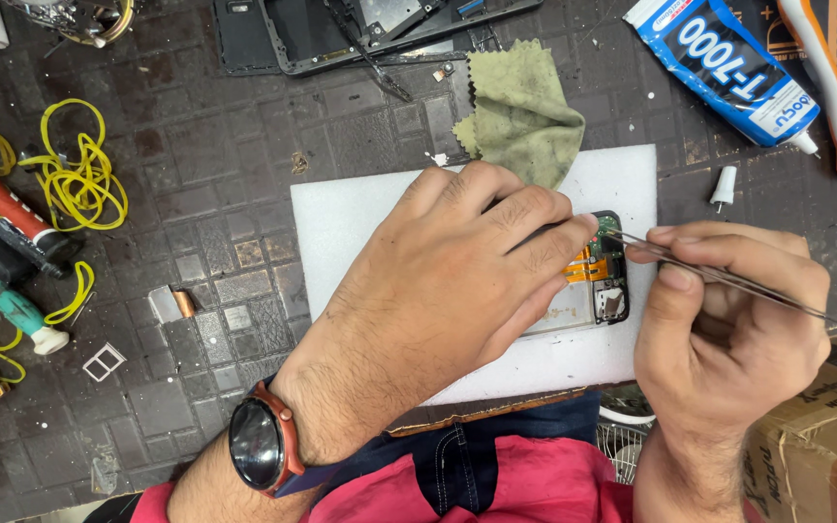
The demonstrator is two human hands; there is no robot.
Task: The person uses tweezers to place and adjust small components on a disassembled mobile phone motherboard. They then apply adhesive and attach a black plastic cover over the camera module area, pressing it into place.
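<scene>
Pinched between the right hand's thumb and fingers, a pair of thin metal tweezers slants from the lower right up to the left, tips resting on the exposed end of an opened phone. This grip is pressed together around the tweezers. The left hand, wearing a dark round watch, lies flat over most of the phone, fingers spread and pressing it down onto a white foam pad on the dark, worn tabletop.

Judging by the bare circuit board and orange ribbon cable showing, the phone is already open and the inner work is partway through; nothing is closed up yet.

The phone's long axis appears to run left to right, its uncovered end pointing right toward the tweezers.

Nearby lie a green cloth, a blue-and-white glue tube with its white cap off, yellow rubber bands, and a black phone frame.
</scene>
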